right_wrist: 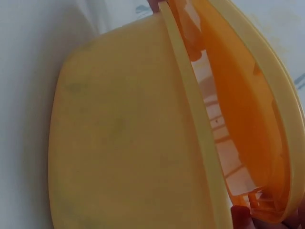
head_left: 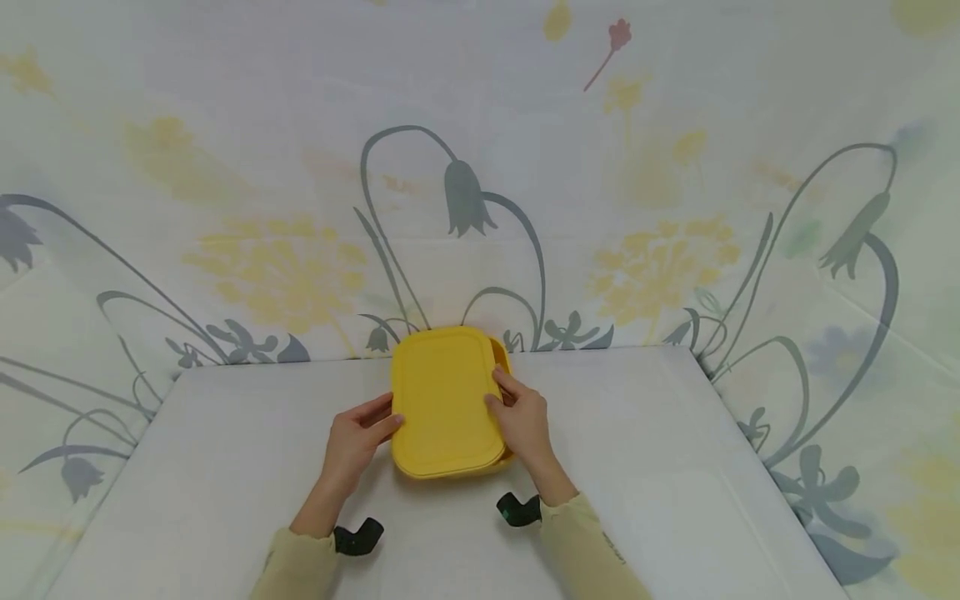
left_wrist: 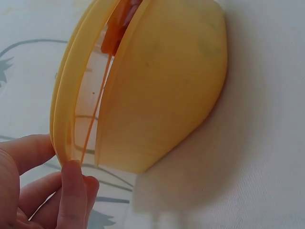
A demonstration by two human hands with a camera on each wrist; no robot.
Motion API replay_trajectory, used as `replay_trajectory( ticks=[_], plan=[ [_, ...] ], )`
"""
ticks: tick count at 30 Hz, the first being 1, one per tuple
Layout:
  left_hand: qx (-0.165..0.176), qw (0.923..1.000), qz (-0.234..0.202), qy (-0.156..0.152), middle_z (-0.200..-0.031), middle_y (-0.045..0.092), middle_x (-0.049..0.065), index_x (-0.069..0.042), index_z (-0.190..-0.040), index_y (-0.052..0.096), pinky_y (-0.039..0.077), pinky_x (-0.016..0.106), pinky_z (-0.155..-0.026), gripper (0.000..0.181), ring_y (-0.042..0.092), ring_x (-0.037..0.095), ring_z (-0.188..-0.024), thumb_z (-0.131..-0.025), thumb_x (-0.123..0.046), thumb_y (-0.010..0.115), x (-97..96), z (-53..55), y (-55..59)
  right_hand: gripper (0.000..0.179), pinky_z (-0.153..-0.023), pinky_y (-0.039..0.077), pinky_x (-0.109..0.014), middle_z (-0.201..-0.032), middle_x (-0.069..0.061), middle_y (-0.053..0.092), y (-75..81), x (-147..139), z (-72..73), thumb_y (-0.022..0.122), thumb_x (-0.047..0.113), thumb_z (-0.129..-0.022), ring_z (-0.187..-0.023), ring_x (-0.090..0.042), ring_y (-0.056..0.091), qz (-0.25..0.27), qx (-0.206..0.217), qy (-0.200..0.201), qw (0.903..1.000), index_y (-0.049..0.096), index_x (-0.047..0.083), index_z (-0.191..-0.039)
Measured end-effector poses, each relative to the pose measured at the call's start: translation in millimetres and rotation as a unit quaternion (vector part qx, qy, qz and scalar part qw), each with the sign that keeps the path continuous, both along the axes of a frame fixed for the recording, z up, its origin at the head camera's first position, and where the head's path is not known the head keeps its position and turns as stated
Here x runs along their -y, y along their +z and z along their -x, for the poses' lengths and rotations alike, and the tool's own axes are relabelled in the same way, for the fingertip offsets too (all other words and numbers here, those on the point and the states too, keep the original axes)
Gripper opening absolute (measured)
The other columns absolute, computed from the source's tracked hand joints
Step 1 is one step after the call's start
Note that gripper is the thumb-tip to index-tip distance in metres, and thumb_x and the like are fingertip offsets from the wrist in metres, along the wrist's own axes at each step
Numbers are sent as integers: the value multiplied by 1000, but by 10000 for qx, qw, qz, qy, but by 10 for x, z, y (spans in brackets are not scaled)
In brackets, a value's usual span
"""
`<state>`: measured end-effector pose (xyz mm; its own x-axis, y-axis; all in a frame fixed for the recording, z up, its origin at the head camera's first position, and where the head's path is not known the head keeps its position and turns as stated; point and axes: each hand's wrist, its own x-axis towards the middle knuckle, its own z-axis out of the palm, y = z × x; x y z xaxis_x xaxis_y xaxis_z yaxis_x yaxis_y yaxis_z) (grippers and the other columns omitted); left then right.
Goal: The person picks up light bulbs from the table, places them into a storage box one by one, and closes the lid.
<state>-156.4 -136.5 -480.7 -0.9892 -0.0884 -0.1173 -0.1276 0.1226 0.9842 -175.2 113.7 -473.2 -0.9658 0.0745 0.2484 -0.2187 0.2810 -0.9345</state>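
A yellow lid [head_left: 447, 408] lies tilted over a yellow plastic container [left_wrist: 167, 90], with a gap between the two rims. My left hand [head_left: 354, 446] pinches the lid's left edge between thumb and fingers. On the opposite side my right hand [head_left: 527, 421] grips the lid's right edge, its thumb on top. The right wrist view shows the container's outer wall [right_wrist: 119, 129] and the lid's orange underside [right_wrist: 252, 114]; only fingertips [right_wrist: 241, 217] of that hand appear there. Inside the gap an orange part [left_wrist: 114, 33] shows. Most of the container's inside is hidden.
The container rests on a white table [head_left: 637, 467], near its back edge. Behind it hangs a white cloth [head_left: 300, 167] printed with flowers. A dark wrist-worn piece [head_left: 360, 537] sticks out by the left sleeve, and a similar one [head_left: 519, 510] by the right.
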Motion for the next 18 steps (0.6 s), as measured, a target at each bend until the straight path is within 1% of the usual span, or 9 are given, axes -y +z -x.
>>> replay_trajectory(
  ticks=[6,11,18],
  plan=[
    [-80,9999,-20,-77,-130,63,17,-2,-135,60,55,30,-83,50,62,29,-118,-89,-12,74,-90,25,-32,42,-92,49,-31,-133,-15,60,-31,-68,9,70,-1,-89,-123,-26,58,-169,-42,-226,9996,61,-6,-130],
    [-93,9999,65,-41,-131,63,16,-3,-135,61,55,32,-84,48,61,29,-119,-89,-12,74,-164,46,-64,41,-95,48,-31,-134,-15,60,-69,-117,15,69,-1,-89,-125,-25,56,-366,-82,-337,9987,61,-5,-130],
    [-109,9999,106,-54,-132,62,14,-5,-134,62,54,34,-86,48,59,28,-122,-89,-13,74,-242,66,-69,41,-96,47,-32,-135,-17,58,-83,-175,28,67,-4,-89,-125,-28,56,-239,-171,-369,9989,60,-9,-129]
  ],
)
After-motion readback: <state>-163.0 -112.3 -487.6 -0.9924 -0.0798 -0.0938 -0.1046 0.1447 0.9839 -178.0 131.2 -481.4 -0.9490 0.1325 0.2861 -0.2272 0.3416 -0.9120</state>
